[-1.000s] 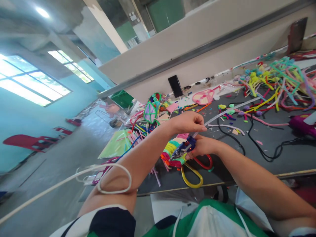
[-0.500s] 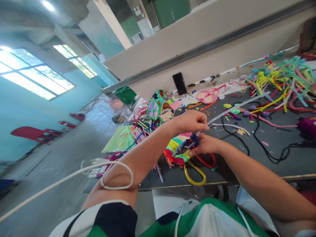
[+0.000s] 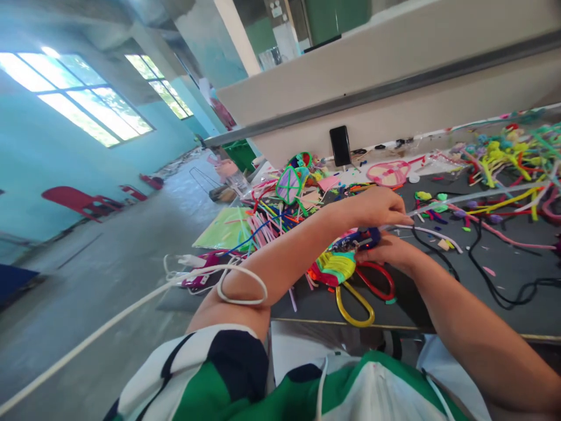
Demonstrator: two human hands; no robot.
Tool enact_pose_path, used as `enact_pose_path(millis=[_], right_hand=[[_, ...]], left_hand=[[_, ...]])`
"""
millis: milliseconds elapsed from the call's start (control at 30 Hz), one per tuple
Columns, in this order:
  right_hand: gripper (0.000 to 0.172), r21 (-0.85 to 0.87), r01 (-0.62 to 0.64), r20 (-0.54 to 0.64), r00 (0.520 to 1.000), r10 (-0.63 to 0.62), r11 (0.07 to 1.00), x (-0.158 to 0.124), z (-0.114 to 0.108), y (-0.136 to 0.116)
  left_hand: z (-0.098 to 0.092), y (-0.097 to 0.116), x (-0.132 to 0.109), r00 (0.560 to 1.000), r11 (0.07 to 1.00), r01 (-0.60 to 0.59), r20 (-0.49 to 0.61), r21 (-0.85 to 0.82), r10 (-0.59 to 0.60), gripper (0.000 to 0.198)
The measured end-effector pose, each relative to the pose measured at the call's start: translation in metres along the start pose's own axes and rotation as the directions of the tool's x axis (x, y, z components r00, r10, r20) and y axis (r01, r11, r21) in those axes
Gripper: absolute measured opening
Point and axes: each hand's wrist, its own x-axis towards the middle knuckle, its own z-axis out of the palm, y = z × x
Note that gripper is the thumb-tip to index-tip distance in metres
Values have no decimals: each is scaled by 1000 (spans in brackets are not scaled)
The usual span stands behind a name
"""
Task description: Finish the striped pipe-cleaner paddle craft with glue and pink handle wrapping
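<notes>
My left hand (image 3: 380,204) reaches across from the left, its fingers pinched on a long clear glue stick (image 3: 477,196). The stick points off to the right and runs into the back of a dark blue glue gun (image 3: 356,240). My right hand (image 3: 389,249) is closed around the gun, whose handle is mostly hidden. Below the gun lies a fuzzy yellow, teal and red craft piece (image 3: 336,266). A yellow loop (image 3: 370,318) and a red loop (image 3: 389,287) stick out from it towards the table's front edge.
A phone (image 3: 340,146) leans against the back panel. Pipe cleaners (image 3: 504,158) pile up at the right; more craft scraps crowd the left. Black cords (image 3: 486,286) cross the table (image 3: 421,307). A white cable (image 3: 100,327) loops over my left forearm.
The camera view has shifted, so the table items sit differently in it. The glue gun and glue stick now lie closer to level. Both hands keep their hold.
</notes>
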Motion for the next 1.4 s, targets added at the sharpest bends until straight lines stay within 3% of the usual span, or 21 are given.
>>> enact_pose_path(millis=[100,200,300,400,467,600,767,900,1033,1133,1233,1333,1400], right_hand=[[31,40,-2,-138,990,8,999,2,-11,-2],[33,70,21,-317,948,3,997,4,-24,-1],[34,92,83,-469,883,-30,992,8,-34,2],[35,64,71,-555,832,-24,995,12,-37,4],[36,37,49,-568,823,-19,998,15,-37,5],[36,47,46,-567,823,-11,998,20,-34,9],[33,54,28,-586,810,9,998,24,-32,16],[32,66,51,-603,798,-1,996,24,-32,16],[32,101,123,-629,776,-33,987,21,-30,8],[32,144,209,-632,772,-73,967,17,-26,3],[31,207,278,-570,813,-115,938,12,-21,1],[29,220,320,-526,834,-164,921,7,-16,-1],[28,206,342,-520,832,-194,917,4,-12,-4]], left_hand=[[-17,-6,-20,973,989,-1,-229,-147,-33,29],[-27,-19,-55,882,965,54,-440,-256,-167,36],[-15,-42,-90,856,918,257,-370,-303,-362,39],[22,-73,-106,821,851,478,-233,-217,-521,35],[50,-93,-106,765,794,587,-210,-159,-608,28],[89,-123,-92,720,752,629,-215,-196,-659,24],[98,-136,-78,653,672,668,-182,-319,-735,24],[91,-135,-78,648,609,638,-99,-472,-755,27],[78,-128,-86,663,584,551,-113,-596,-740,28],[68,-119,-93,685,527,404,-135,-748,-716,29],[61,-106,-100,729,437,202,-163,-876,-665,33],[59,-91,-105,756,435,78,-232,-897,-612,35],[59,-82,-109,754,475,56,-275,-878,-597,35]])
